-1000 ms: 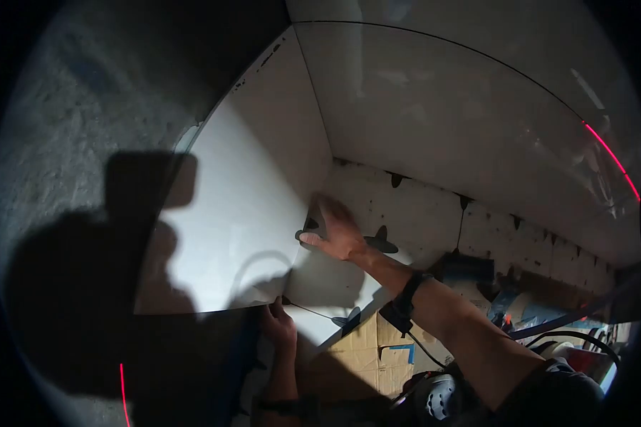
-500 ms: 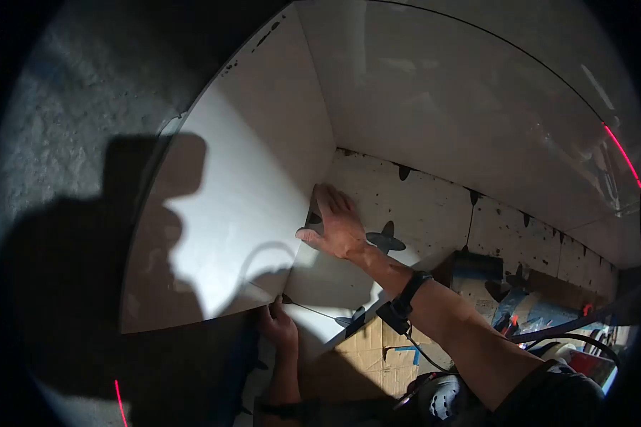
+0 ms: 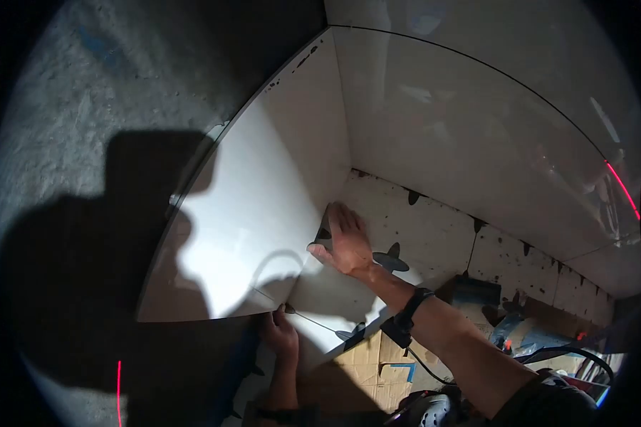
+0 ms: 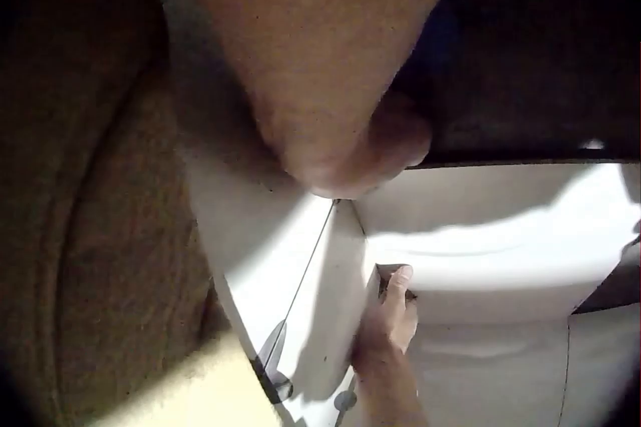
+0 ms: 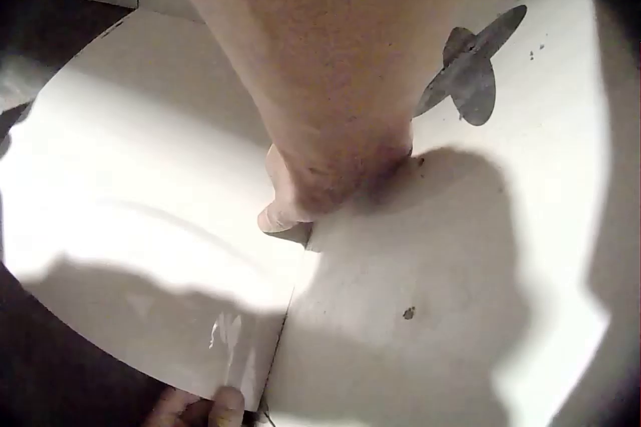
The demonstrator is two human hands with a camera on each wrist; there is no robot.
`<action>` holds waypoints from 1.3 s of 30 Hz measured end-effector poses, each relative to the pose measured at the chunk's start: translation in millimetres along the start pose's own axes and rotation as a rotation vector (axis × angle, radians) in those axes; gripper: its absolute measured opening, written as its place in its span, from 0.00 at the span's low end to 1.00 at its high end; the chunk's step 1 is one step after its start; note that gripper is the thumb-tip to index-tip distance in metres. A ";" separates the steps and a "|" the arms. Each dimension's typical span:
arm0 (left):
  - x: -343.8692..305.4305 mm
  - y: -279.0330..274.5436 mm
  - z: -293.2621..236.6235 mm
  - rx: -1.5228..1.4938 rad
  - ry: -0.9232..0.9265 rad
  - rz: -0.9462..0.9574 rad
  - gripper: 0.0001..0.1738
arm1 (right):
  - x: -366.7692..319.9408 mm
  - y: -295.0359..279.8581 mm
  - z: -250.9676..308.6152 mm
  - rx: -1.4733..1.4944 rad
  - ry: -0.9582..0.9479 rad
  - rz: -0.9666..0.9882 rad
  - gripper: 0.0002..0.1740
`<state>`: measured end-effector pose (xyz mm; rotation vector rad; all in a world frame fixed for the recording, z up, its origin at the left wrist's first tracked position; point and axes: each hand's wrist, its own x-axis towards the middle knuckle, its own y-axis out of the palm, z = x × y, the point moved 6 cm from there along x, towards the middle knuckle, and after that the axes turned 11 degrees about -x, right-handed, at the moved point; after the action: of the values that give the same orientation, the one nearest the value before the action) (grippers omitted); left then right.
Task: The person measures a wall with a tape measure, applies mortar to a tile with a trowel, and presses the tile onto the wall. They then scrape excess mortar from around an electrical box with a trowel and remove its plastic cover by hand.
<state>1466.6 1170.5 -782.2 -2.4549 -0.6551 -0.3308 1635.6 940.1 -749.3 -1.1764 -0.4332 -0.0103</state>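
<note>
A large white tile panel [image 3: 256,178] with a glossy face is brightly lit at the left in the head view. My left hand [image 3: 281,336] pinches its lower edge near the corner, fingertips showing over the rim in the right wrist view. My right hand [image 3: 349,245] lies with fingers extended on the adjoining white speckled surface [image 3: 434,235]. Its thumb reaches across the seam to the panel's edge. A dark petal-shaped patch [image 3: 392,257] marks the surface beside the right wrist. In the right wrist view the forearm hides most of the right fingers.
Another glossy white panel [image 3: 477,107] spans the back right. Cardboard [image 3: 352,359] covers the area below the seam. A cable [image 3: 427,370] hangs from the right wristband, and a shoe [image 3: 438,411] shows at the bottom. Rough grey concrete [image 3: 64,135] lies left, crossed by a shadow.
The head view has shifted, moving the scene up, then down and right. Both hands keep nearly the same places on the panel and the seam.
</note>
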 end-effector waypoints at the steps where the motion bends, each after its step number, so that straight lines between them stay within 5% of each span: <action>1: 0.4 0.3 -2.0 -0.002 -0.001 -0.001 0.11 | -0.4 1.4 0.1 -0.014 0.003 0.003 0.63; 13: 1.4 -0.4 -1.5 0.008 -0.033 0.017 0.12 | -1.7 3.0 1.8 -0.025 -0.003 -0.002 0.61; 15: 4.8 -2.3 -14.7 0.117 0.141 -0.017 0.12 | -1.9 4.0 0.0 -0.026 0.019 0.025 0.61; 19: 1.1 -0.7 -13.3 0.078 0.012 0.026 0.14 | 0.0 0.7 4.8 -0.045 0.052 0.069 0.58; 26: 5.5 -2.8 -23.5 0.079 0.131 -0.032 0.14 | -1.1 4.9 4.7 -0.068 0.031 0.077 0.57; 30: -1.5 4.4 -1.7 0.142 -0.044 0.032 0.15 | -1.4 9.0 3.3 -0.082 0.054 0.135 0.57; 33: 0.3 2.1 -10.2 0.158 0.143 -0.081 0.13 | -1.7 9.5 7.0 -0.108 0.029 0.171 0.56; 39: 1.6 1.7 -13.5 0.159 0.134 -0.072 0.13 | -3.5 10.0 6.6 -0.160 0.027 0.193 0.55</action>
<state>1467.6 1162.0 -771.5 -2.2413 -0.6862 -0.4496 1632.6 949.2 -757.3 -1.3707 -0.2970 0.1078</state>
